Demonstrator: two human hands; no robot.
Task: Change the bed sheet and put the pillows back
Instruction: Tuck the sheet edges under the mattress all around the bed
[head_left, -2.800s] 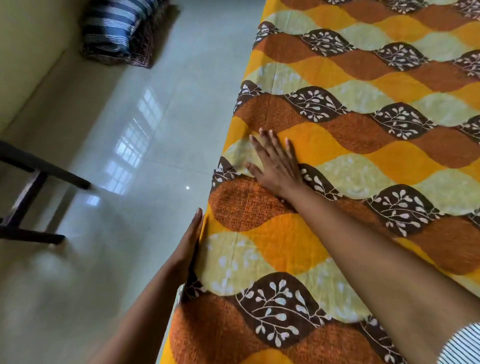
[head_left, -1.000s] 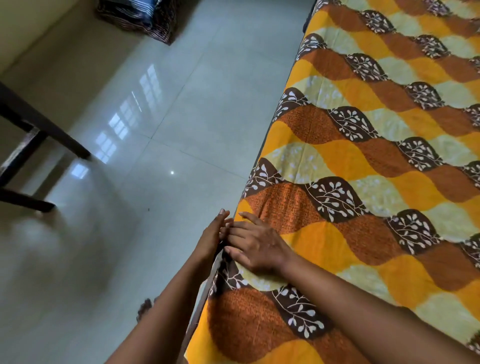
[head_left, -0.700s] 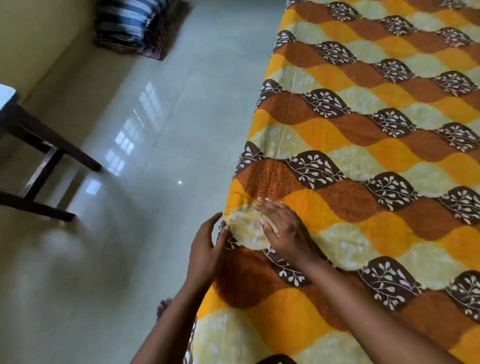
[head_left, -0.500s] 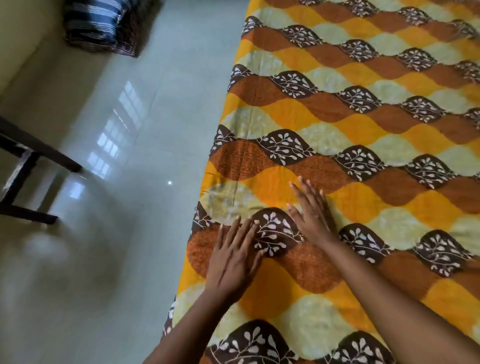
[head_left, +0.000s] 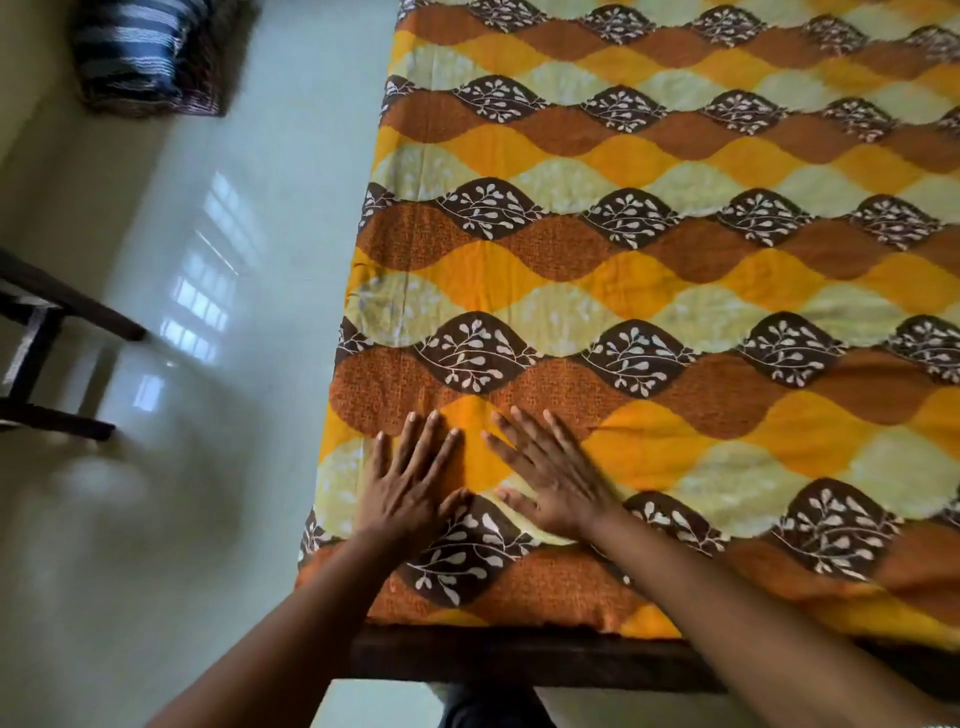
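I have both hands flat on the bed sheet (head_left: 675, 291) near the bed's near left corner. The left hand (head_left: 410, 488) sits just inside the left edge and the right hand (head_left: 550, 478) just beside it, thumbs close together. The fingers (head_left: 415, 441) of both are straight and spread apart, pressing the cloth and gripping nothing. The sheet lies over the bed down to the dark bed frame (head_left: 519, 660) at the near edge, with faint creases by the left edge.

I read this as smoothing. If I push too hard toward the left edge, the cloth could drag and slip loose at the corner, or bunch into new folds between the palms. What looks like a striped pillow (head_left: 135, 52) sits on the floor (head_left: 234, 364) well apart from the bed, not yet returned.
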